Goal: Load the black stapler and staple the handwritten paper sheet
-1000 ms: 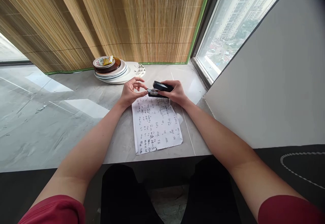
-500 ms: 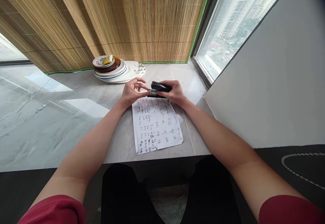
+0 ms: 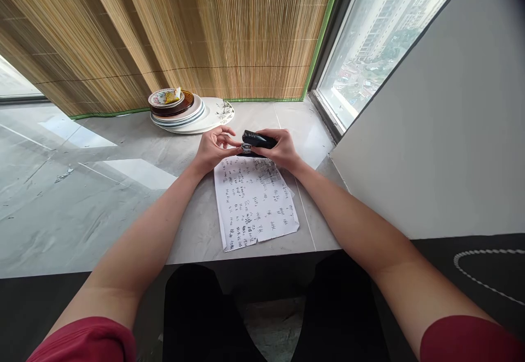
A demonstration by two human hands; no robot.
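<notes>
**A:** Hands first: where are they?

**B:** Both reach past the near edge of the grey marble-look ledge [image 3: 123, 203]. The right hand [image 3: 284, 151] is closed round the back of a black plastic stapler with a metal nose [image 3: 257, 140]. The left hand [image 3: 213, 151] has thumb and forefinger at that nose, with its other fingers spread. Whether it pinches or only touches, I cannot tell.

**A:** And nearer?

**B:** A white paper sheet covered in handwriting [image 3: 256, 206] lies flat. Its bottom is at the ledge's near edge and its top is by the stapler, mid-ledge toward the right side.

**A:** How would they handle?

**B:** I'd judge the stapler stiff, compact and a little heavy for its size, best held round the body, clear of the mouth. The sheet looks light, limp and easily creased, so it is best taken by an edge.

**A:** Farther back?

**B:** A stack of round ceramic plates [image 3: 180, 113] sits at the far edge, before a bamboo blind [image 3: 205, 34].

**A:** Anything unclear?

**B:** Fingers hide the stapler's mouth, so I cannot see whether paper lies in it. The writing is too small to read.
</notes>
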